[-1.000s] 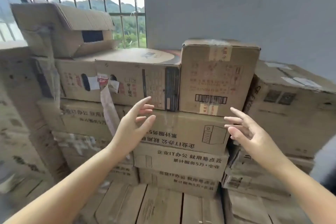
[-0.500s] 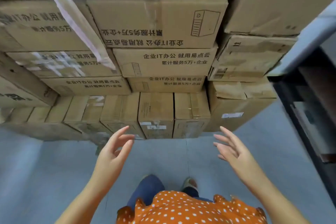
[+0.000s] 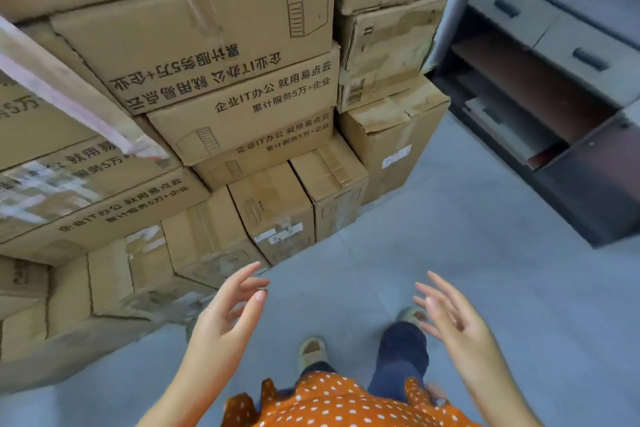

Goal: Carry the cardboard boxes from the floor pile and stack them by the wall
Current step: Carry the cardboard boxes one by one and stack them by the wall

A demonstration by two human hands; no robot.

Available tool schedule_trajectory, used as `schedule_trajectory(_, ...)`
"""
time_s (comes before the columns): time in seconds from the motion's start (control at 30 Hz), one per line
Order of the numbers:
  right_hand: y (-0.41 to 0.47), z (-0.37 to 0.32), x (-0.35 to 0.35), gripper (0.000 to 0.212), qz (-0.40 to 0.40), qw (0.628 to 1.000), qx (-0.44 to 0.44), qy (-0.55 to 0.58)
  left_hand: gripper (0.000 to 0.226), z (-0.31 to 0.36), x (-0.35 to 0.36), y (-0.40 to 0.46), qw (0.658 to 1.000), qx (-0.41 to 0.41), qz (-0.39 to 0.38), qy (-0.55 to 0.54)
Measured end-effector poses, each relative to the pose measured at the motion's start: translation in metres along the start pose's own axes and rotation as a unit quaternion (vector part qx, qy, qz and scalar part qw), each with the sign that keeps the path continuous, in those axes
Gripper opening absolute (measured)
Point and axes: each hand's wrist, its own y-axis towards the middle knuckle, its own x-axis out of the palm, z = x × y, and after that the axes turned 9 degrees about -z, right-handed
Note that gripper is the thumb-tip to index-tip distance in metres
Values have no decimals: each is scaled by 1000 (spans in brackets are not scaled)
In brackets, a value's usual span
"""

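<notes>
Many stacked cardboard boxes (image 3: 214, 55) fill the upper left, rising from the grey floor (image 3: 485, 253). A dark drawer cabinet (image 3: 561, 55) stands to their right. Below, the left hand (image 3: 225, 315) and right hand (image 3: 450, 319) hover empty above the floor, fingers loosely spread, near the lowest boxes.

Grey floor (image 3: 485, 253); dark cabinet (image 3: 571, 184) at right, grey drawers (image 3: 540, 21) above open shelf.
</notes>
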Motion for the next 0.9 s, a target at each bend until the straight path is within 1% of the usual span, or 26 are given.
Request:
schedule_trajectory(0.2,-53,22,-3,27,108,993,10,37,42,18,10,7,994,63,-79,32)
schedule_trajectory(0.37,-88,38,-14,26,170,984,1,51,41,22,35,-8,982,94,-154,55)
schedule_trajectory(0.5,-136,51,-33,26,223,974,-9,35,39,24,61,-32,970,107,-203,76)
schedule_trajectory(0.7,-248,98,-69,26,309,950,16,49,35,24,130,-91,947,116,-283,94)
schedule_trajectory(0.8,-317,130,-87,24,364,928,24,80,33,19,179,-136,931,131,-324,101)
schedule_trajectory(0.9,-380,158,-97,23,419,897,27,134,26,11,230,-182,905,145,-385,107)
